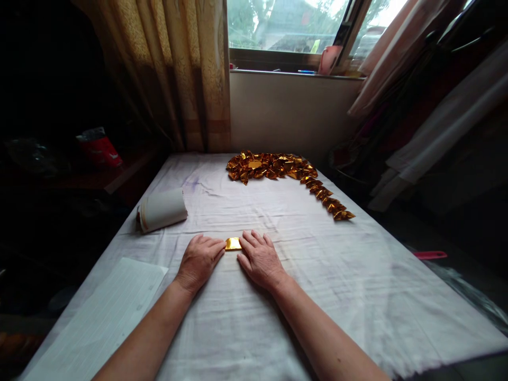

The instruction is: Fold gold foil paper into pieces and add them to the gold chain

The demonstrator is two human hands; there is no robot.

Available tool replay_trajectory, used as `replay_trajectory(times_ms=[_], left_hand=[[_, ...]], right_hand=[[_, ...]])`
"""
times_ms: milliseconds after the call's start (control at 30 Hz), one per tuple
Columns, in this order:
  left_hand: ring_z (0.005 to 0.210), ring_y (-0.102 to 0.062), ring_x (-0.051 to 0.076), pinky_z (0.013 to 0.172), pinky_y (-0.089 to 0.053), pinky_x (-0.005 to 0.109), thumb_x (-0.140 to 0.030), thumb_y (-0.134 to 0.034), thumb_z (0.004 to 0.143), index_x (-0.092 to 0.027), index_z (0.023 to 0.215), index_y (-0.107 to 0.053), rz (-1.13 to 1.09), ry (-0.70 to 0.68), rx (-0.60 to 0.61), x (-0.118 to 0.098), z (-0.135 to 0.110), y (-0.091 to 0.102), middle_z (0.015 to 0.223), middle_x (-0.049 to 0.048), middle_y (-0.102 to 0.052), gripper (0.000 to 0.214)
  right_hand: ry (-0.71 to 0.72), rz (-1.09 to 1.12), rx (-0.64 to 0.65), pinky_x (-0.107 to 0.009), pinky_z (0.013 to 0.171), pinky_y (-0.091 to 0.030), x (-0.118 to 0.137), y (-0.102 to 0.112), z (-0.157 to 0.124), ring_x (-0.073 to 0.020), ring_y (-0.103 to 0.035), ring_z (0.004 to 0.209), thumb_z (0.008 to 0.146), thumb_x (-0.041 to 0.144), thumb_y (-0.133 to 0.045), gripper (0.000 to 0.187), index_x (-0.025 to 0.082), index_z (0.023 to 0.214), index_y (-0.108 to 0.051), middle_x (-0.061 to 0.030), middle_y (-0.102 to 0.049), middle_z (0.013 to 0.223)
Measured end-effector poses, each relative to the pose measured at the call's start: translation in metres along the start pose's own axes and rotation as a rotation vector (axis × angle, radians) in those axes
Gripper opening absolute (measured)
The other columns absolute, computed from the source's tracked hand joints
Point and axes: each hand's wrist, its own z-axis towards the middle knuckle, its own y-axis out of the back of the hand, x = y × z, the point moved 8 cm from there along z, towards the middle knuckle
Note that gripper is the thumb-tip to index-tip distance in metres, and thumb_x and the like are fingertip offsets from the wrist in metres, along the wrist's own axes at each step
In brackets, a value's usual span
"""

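A small folded strip of shiny gold foil paper (233, 244) lies flat on the white cloth between my hands. My left hand (200, 259) is closed at the strip's left end, its fingers pressed together on it. Palm down, my right hand (260, 256) rests with fingers spread, the fingertips touching the right end. Parts of the strip under the fingers are hidden. Farther back lies a chain of folded gold foil pieces (273, 166), heaped along the far edge with a tail running to the right.
White cloth (333, 296) covers the table. A white roll (164, 210) lies on its side at left, and a lined paper sheet (103, 312) is near my left forearm. A curtain (190, 69) hangs behind; clothes (444, 121) hang at right. A pink cup (329, 59) stands on the windowsill.
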Motion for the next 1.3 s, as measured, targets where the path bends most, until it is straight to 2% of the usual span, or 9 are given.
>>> replay_trajectory(times_ms=[233, 400, 567, 767, 900, 967, 1033, 1167, 1300], left_hand=[[0.084, -0.064, 0.02, 0.082, -0.046, 0.036, -0.027, -0.047, 0.096, -0.022, 0.092, -0.068, 0.018, -0.025, -0.045, -0.001, 0.0, -0.002, 0.089, 0.0052, -0.072, 0.022], [0.086, -0.066, 0.02, 0.083, -0.047, 0.035, -0.029, -0.041, 0.097, -0.021, 0.1, -0.067, -0.111, 0.01, -0.119, 0.002, -0.007, 0.004, 0.091, 0.0057, -0.073, 0.027], [0.088, -0.066, 0.017, 0.084, -0.049, 0.032, -0.032, -0.048, 0.094, -0.023, 0.103, -0.065, -0.32, 0.115, -0.1, 0.001, -0.012, 0.003, 0.097, 0.0032, -0.074, 0.022], [0.091, -0.06, 0.022, 0.088, -0.042, 0.039, -0.028, -0.058, 0.086, -0.025, 0.087, -0.067, -0.196, 0.327, -0.03, 0.003, -0.009, -0.003, 0.089, 0.0022, -0.071, 0.01], [0.099, -0.057, 0.024, 0.091, -0.039, 0.04, -0.027, -0.063, 0.083, -0.026, 0.094, -0.066, -0.129, 0.386, -0.039, 0.004, -0.008, -0.004, 0.099, 0.0036, -0.069, 0.012], [0.1, -0.056, 0.023, 0.091, -0.039, 0.04, -0.026, -0.063, 0.084, -0.026, 0.092, -0.067, -0.13, 0.376, -0.026, 0.003, -0.008, -0.005, 0.1, 0.0033, -0.068, 0.009], [0.099, -0.056, 0.023, 0.092, -0.039, 0.04, -0.026, -0.062, 0.085, -0.026, 0.086, -0.067, -0.134, 0.356, -0.008, 0.002, -0.007, -0.005, 0.098, 0.0028, -0.068, 0.005], [0.101, -0.056, 0.023, 0.094, -0.039, 0.04, -0.027, -0.061, 0.086, -0.025, 0.085, -0.066, -0.124, 0.345, 0.003, 0.0, -0.007, -0.004, 0.099, 0.0032, -0.067, 0.006], [0.101, -0.056, 0.023, 0.093, -0.038, 0.041, -0.027, -0.061, 0.087, -0.025, 0.087, -0.066, -0.137, 0.354, 0.015, 0.001, -0.007, -0.004, 0.099, 0.0032, -0.067, 0.006]], right_hand=[[0.075, -0.004, -0.122, -0.039, 0.105, -0.036, 0.004, 0.012, 0.001, -0.0231, -0.051, 0.124, 0.097, 0.03, -0.046, 0.032, 0.025, 0.123, -0.062, -0.0063, -0.061, 0.133], [0.08, 0.042, -0.192, -0.031, 0.089, -0.043, 0.003, 0.019, 0.002, -0.0191, -0.062, 0.096, 0.099, 0.029, -0.043, 0.028, 0.022, 0.097, -0.069, -0.006, -0.072, 0.101], [-0.093, 0.213, -0.229, -0.025, 0.077, -0.046, -0.013, 0.013, 0.002, -0.0151, -0.066, 0.083, 0.098, 0.032, -0.043, 0.027, 0.023, 0.098, -0.068, -0.0018, -0.073, 0.091], [-0.136, 0.11, -0.169, -0.027, 0.077, -0.044, -0.01, 0.009, 0.007, -0.017, -0.064, 0.083, 0.095, 0.034, -0.049, 0.022, 0.024, 0.093, -0.069, -0.0024, -0.072, 0.088], [-0.155, 0.019, -0.159, -0.032, 0.083, -0.042, -0.009, 0.01, 0.01, -0.0207, -0.06, 0.093, 0.094, 0.033, -0.053, 0.019, 0.024, 0.091, -0.07, -0.0056, -0.069, 0.096], [-0.148, 0.016, -0.183, -0.034, 0.089, -0.042, -0.008, 0.011, 0.009, -0.022, -0.058, 0.101, 0.094, 0.03, -0.052, 0.02, 0.023, 0.1, -0.07, -0.0073, -0.068, 0.109], [-0.061, 0.02, -0.171, -0.036, 0.098, -0.039, 0.0, 0.009, 0.005, -0.0231, -0.054, 0.116, 0.095, 0.028, -0.048, 0.028, 0.022, 0.115, -0.066, -0.0079, -0.064, 0.125], [0.213, 0.022, 0.039, -0.044, 0.116, -0.024, 0.026, -0.008, -0.013, -0.0232, -0.036, 0.14, 0.098, 0.036, -0.042, 0.048, 0.021, 0.143, -0.046, -0.0073, -0.045, 0.15], [0.121, -0.021, 0.146, -0.051, 0.118, -0.016, 0.016, -0.012, -0.024, -0.0245, -0.027, 0.145, 0.098, 0.046, -0.039, 0.058, 0.019, 0.149, -0.035, -0.0097, -0.031, 0.156]])
